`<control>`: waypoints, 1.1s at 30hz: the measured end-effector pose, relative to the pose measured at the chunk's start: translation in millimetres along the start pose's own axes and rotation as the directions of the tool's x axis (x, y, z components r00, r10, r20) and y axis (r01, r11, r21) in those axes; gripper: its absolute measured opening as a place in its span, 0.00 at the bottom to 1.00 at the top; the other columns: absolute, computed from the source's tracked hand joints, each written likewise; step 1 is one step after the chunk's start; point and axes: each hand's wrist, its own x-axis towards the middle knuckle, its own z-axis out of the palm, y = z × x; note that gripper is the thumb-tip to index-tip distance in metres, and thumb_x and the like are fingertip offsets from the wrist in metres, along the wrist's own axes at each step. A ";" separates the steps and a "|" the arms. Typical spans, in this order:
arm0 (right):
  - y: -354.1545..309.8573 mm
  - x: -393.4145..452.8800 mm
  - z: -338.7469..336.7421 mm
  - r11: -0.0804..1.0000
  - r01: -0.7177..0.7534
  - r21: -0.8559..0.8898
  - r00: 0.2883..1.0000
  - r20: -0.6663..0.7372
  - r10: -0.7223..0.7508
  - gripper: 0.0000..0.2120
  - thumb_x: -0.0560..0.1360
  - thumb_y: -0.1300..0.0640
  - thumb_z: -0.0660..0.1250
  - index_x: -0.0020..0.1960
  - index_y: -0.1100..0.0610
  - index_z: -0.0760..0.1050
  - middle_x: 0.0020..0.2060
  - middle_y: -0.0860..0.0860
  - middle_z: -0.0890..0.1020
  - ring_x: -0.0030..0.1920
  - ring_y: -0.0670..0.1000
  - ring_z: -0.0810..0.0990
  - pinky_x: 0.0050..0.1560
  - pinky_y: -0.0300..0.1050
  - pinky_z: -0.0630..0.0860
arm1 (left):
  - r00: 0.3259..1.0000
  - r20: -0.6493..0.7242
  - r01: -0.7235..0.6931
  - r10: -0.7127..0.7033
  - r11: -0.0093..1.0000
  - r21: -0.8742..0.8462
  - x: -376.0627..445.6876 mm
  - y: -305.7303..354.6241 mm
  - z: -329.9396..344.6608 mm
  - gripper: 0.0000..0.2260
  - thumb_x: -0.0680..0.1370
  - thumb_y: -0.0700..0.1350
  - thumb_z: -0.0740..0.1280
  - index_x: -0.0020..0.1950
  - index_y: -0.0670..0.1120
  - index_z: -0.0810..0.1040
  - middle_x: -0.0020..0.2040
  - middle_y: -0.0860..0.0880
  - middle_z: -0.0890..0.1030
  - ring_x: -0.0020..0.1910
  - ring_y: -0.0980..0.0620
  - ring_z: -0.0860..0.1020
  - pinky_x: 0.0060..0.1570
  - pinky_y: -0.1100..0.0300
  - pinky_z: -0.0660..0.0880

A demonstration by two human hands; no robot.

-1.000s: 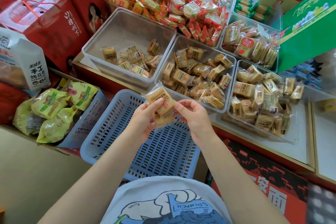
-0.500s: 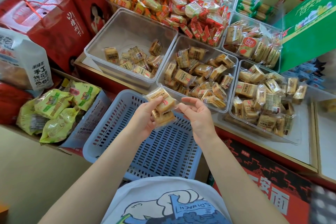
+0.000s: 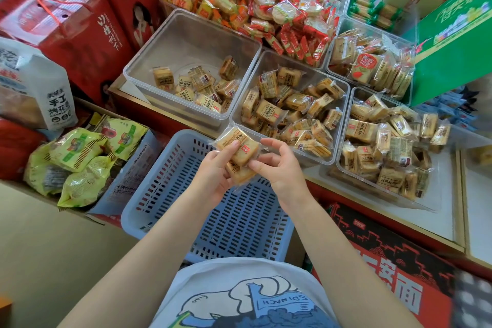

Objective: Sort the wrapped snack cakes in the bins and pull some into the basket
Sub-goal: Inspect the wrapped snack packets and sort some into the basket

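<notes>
Over the blue slotted basket (image 3: pixel 159 181), my left hand (image 3: pixel 213 176) grips two wrapped snack cakes (image 3: pixel 241 148) stacked one on the other, its thumb lying on the top one. My right hand (image 3: pixel 283 168) meets them from the right, with its thumb on the lower cake and its curled fingers at the wrapper's edge. Beyond the basket stand three clear bins of similar tan cakes: a sparsely filled left bin (image 3: pixel 186 42), a fuller middle bin (image 3: pixel 343 104) and a heaped right bin (image 3: pixel 343 165).
Further bins of orange and red wrapped snacks (image 3: pixel 266 8) stand behind. Red gift boxes (image 3: pixel 66 26) and green snack bags (image 3: pixel 77 165) lie to the left, and a green box (image 3: pixel 452 42) is at the right. A red carton (image 3: pixel 386 274) sits below the counter edge.
Both hands stay over the basket with the cakes. My right hand has closed in, its thumb now on the lower cake.
</notes>
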 end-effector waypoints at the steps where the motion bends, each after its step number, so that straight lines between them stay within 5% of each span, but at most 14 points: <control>1: -0.6 0.0 -0.1 1.000 0.005 0.018 1.000 0.001 -0.005 0.22 0.75 0.65 0.74 0.64 0.49 0.73 0.49 0.62 0.85 0.55 0.56 0.85 0.59 0.48 0.80 | 1.000 -0.009 -0.002 0.002 1.000 -0.001 0.0 0.0 -0.1 0.25 0.79 0.53 0.71 0.71 0.39 0.73 0.60 0.40 0.85 0.57 0.41 0.85 0.48 0.49 0.84; 5: -3.8 -0.4 -3.6 1.000 0.012 0.017 0.999 0.045 -0.013 0.21 0.75 0.66 0.74 0.64 0.49 0.77 0.46 0.60 0.86 0.53 0.55 0.85 0.55 0.41 0.80 | 0.998 -0.049 -0.042 0.041 0.999 -0.007 1.1 -1.2 -2.6 0.29 0.76 0.54 0.74 0.70 0.39 0.72 0.60 0.40 0.84 0.56 0.41 0.85 0.48 0.48 0.84; 8: -2.4 -0.3 -6.2 0.982 0.039 -0.185 0.999 -0.011 -0.042 0.20 0.76 0.61 0.73 0.66 0.48 0.76 0.50 0.56 0.85 0.55 0.50 0.83 0.58 0.42 0.78 | 0.979 -0.155 -0.118 0.135 0.987 0.113 0.6 -0.2 -2.9 0.25 0.74 0.49 0.78 0.65 0.44 0.72 0.59 0.42 0.84 0.52 0.48 0.86 0.47 0.50 0.84; 11: -4.1 1.3 -6.4 0.913 0.144 -0.383 0.988 0.000 -0.155 0.25 0.74 0.55 0.76 0.67 0.43 0.73 0.58 0.45 0.74 0.61 0.43 0.74 0.58 0.32 0.71 | 0.954 -0.167 -0.201 0.251 0.942 0.268 -5.7 4.0 2.4 0.21 0.74 0.48 0.78 0.60 0.45 0.72 0.54 0.46 0.82 0.43 0.57 0.86 0.36 0.62 0.81; 15: -7.1 6.2 -1.2 0.908 0.219 -0.356 0.974 0.139 -0.180 0.28 0.72 0.54 0.78 0.68 0.41 0.71 0.62 0.45 0.75 0.62 0.42 0.75 0.59 0.38 0.77 | 0.965 -0.049 -0.216 0.257 0.888 0.406 -7.5 4.4 9.4 0.20 0.73 0.64 0.68 0.55 0.51 0.75 0.51 0.48 0.83 0.49 0.50 0.84 0.47 0.56 0.81; 19: -11.0 8.7 -7.7 0.930 0.163 -0.330 0.984 -0.010 -0.177 0.21 0.77 0.54 0.74 0.65 0.46 0.70 0.56 0.45 0.77 0.56 0.44 0.78 0.53 0.44 0.81 | 0.980 0.069 -0.198 0.186 0.936 0.290 -5.3 4.4 2.5 0.11 0.81 0.46 0.69 0.63 0.49 0.74 0.54 0.45 0.86 0.50 0.47 0.85 0.47 0.54 0.83; 23: -14.1 13.1 -19.1 0.986 -0.040 -0.164 0.994 -0.103 0.023 0.15 0.79 0.56 0.69 0.63 0.52 0.70 0.53 0.50 0.80 0.52 0.49 0.80 0.53 0.45 0.78 | 0.997 0.031 -0.074 0.072 0.994 0.078 -0.8 15.2 -3.1 0.13 0.83 0.42 0.66 0.66 0.41 0.73 0.58 0.40 0.84 0.53 0.44 0.84 0.49 0.51 0.82; 26: -14.4 14.1 -16.8 0.988 -0.136 0.074 0.988 -0.068 0.141 0.10 0.81 0.59 0.61 0.62 0.56 0.72 0.50 0.55 0.80 0.51 0.54 0.79 0.54 0.48 0.75 | 0.987 0.142 0.099 -0.076 0.982 -0.163 -6.1 24.4 0.4 0.20 0.79 0.53 0.66 0.65 0.42 0.76 0.51 0.43 0.83 0.47 0.45 0.84 0.43 0.52 0.83; 29: -15.2 11.8 -12.5 0.929 -0.161 0.334 0.987 0.061 0.150 0.17 0.84 0.58 0.54 0.66 0.63 0.74 0.54 0.63 0.83 0.51 0.60 0.82 0.55 0.55 0.78 | 0.978 0.177 0.145 -0.109 0.967 -0.207 -6.2 22.8 2.0 0.28 0.72 0.62 0.73 0.61 0.42 0.76 0.43 0.46 0.82 0.37 0.50 0.82 0.34 0.58 0.80; 33: -17.4 15.2 -9.2 0.920 -0.141 0.365 0.988 0.108 0.108 0.23 0.81 0.48 0.63 0.69 0.63 0.72 0.54 0.63 0.83 0.47 0.57 0.83 0.48 0.51 0.81 | 0.966 0.215 0.199 -0.142 0.941 -0.273 -2.4 21.7 0.6 0.24 0.72 0.56 0.75 0.56 0.39 0.74 0.42 0.44 0.78 0.34 0.52 0.77 0.27 0.65 0.75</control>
